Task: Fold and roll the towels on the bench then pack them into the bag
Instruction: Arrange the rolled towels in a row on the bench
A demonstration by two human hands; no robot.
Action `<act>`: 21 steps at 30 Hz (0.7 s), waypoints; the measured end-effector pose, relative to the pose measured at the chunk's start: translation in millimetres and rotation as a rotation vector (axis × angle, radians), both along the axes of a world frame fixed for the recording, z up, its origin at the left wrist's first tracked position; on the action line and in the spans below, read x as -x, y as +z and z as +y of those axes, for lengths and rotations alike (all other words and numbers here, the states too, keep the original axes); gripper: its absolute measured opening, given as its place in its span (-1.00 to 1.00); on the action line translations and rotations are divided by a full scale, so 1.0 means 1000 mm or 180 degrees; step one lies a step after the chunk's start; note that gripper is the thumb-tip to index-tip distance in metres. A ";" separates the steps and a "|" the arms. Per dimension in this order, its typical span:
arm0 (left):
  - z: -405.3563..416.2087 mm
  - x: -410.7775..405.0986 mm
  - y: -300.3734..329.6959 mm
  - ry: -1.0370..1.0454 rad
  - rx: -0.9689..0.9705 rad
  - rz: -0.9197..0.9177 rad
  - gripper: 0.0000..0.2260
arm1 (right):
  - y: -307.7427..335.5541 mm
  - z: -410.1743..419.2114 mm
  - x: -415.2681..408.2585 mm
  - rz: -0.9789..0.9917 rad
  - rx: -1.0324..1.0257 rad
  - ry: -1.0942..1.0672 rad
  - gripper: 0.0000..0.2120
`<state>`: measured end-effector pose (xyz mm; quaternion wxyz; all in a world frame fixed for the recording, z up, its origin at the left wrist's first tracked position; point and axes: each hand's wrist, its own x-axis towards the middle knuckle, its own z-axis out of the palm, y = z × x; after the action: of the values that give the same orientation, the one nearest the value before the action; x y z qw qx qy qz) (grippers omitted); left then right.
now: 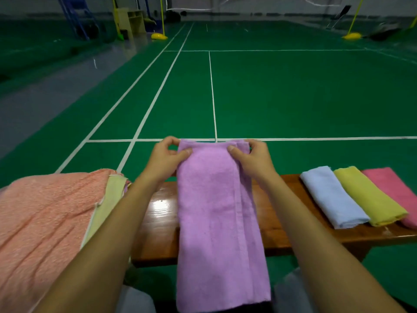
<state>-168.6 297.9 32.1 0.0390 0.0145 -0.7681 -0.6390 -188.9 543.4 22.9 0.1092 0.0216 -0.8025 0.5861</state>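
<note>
A purple towel (pixel 216 213), folded into a long strip, lies across the wooden bench (pixel 279 224) and hangs over its near edge. My left hand (pixel 168 155) pinches its far left corner, thumb on top. The far right corner is pinched by my right hand (pixel 252 155). Three folded towels lie side by side on the bench's right end: light blue (pixel 334 197), yellow (pixel 370 195) and pink (pixel 392 188). On the left, a pile of unfolded towels has a salmon one (pixel 45 222) on top and a pale yellow one (pixel 108 199) under it. No bag is in view.
Beyond the bench stretches a green badminton court floor (pixel 293 91) with white lines. Yellow net-post bases (pixel 159 36) stand far back. My knees in grey trousers (pixel 291 290) sit just under the bench's near edge.
</note>
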 end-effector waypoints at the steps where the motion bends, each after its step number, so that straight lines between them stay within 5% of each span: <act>1: -0.002 0.008 -0.016 0.0065 0.0081 -0.0067 -0.86 | -0.015 -0.004 0.010 -0.0125 -0.0058 0.0002 -0.90; 14: -0.029 0.076 -0.088 0.0474 0.0714 0.0135 -0.80 | -0.077 -0.031 0.077 -0.0486 -0.0458 -0.0364 -0.79; 21: -0.027 0.025 -0.060 -0.0372 0.0787 -0.0133 -0.84 | -0.071 -0.013 0.026 -0.0636 -0.0735 0.0751 -0.91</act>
<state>-193.4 271.1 -28.3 -0.0127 -0.0219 -0.8412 -0.5402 -215.1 530.9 -48.2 -0.0437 0.0696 -0.8632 0.4982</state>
